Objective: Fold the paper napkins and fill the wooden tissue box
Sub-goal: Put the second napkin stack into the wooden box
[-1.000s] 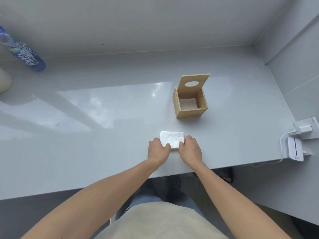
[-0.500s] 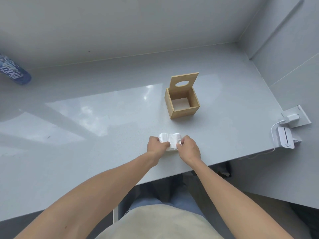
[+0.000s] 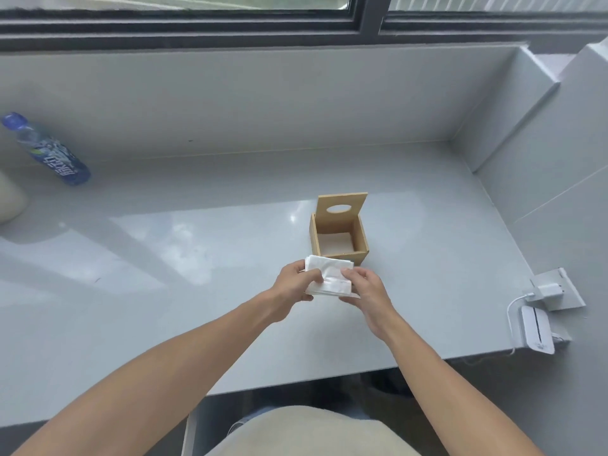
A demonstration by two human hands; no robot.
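Note:
A stack of folded white paper napkins [image 3: 329, 277] is held above the grey counter, just in front of the wooden tissue box [image 3: 339, 236]. My left hand [image 3: 294, 286] grips the stack's left edge and my right hand [image 3: 363, 287] grips its right edge. The box stands open, its lid with an oval hole tilted up at the back. Something white lines the box's bottom; I cannot tell whether it is a napkin.
A blue water bottle [image 3: 49, 153] lies at the counter's [image 3: 197, 291] far left beside a cream object [image 3: 10, 199]. A white charger, cable and device [image 3: 536, 324] sit at the right edge. A wall and window frame run behind.
Both hands have lifted the napkin stack off the counter and brought it closer to the box. The camera view has tilted up, showing the window.

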